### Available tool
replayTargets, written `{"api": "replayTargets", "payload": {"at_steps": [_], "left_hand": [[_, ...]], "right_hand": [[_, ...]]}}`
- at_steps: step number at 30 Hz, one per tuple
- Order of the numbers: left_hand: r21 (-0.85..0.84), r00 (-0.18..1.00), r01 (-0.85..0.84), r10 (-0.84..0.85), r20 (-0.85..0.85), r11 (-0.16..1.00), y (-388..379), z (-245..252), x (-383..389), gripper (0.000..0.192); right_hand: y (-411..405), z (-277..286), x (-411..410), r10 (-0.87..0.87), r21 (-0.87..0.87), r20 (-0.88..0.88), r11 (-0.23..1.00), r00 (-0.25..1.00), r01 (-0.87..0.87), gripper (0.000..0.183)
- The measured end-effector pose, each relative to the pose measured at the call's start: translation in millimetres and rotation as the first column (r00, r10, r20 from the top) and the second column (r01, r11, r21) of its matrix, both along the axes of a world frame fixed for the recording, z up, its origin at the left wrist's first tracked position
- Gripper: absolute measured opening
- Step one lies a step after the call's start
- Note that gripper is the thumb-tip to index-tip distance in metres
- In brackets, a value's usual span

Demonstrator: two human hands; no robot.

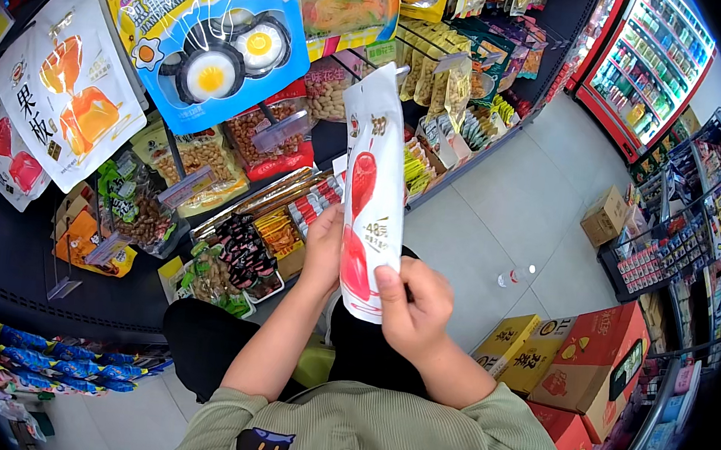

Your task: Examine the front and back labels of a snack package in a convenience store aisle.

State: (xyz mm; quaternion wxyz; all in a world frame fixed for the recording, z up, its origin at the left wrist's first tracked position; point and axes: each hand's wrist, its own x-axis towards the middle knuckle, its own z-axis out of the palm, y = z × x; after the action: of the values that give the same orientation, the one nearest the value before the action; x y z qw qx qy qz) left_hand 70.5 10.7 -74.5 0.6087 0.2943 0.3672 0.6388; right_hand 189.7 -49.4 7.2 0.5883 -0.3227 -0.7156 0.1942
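A white snack pouch with red pictures on it is held upright in front of me, seen at a slant. My left hand holds its left edge, the fingers partly hidden behind it. On the lower right edge, my right hand pinches the pouch between thumb and fingers. Similar white pouches hang at the left, one with orange pictures and one with red. A blue and yellow pouch with fried-egg pictures hangs nearer the middle, above bags of peanuts.
Open boxes of small wrapped snacks line the low shelf. A plastic bottle lies on the tiled floor. Stacked cartons, with a phone on one, stand at the right. A lit drinks fridge is farther back.
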Motion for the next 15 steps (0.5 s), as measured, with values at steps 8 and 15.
{"api": "replayTargets", "payload": {"at_steps": [8, 15], "left_hand": [[0.109, 0.969, -0.155, 0.172, -0.178, 0.982, -4.0, 2.3, -13.0, 0.023], [0.121, 0.977, -0.063, 0.086, -0.197, 0.991, -15.9, 28.5, -19.8, 0.02]], "right_hand": [[18.7, -11.4, 28.7, -0.158, -0.159, -0.121, 0.978, 0.98, 0.138, 0.024], [35.9, -17.7, 45.9, -0.104, -0.403, -0.391, 0.912, 0.914, -0.069, 0.026]]}}
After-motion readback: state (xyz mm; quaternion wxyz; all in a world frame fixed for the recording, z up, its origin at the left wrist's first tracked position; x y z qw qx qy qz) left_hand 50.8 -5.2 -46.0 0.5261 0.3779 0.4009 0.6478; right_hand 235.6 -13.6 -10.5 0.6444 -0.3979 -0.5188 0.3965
